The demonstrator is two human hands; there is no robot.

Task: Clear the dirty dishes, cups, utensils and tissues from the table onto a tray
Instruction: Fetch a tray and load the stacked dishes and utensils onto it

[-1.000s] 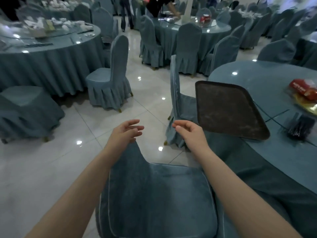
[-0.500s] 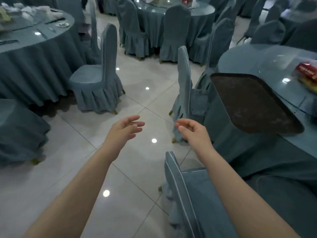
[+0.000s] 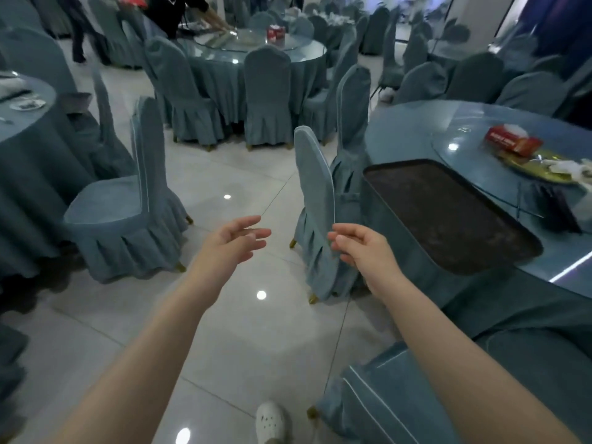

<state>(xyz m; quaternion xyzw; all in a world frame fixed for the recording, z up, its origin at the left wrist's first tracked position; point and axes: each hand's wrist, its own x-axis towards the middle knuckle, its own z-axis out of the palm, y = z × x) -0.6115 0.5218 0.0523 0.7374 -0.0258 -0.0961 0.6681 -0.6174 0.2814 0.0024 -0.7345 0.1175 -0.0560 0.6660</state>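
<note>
Hands reach forward over the tiled floor, holding nothing: left hand (image 3: 232, 240) with fingers loosely spread, right hand (image 3: 358, 248) relaxed, lightly curled. Right of them, the dark tray (image 3: 448, 213) lies on the table (image 3: 403, 129) edge, beside a covered chair (image 3: 315, 200).
</note>
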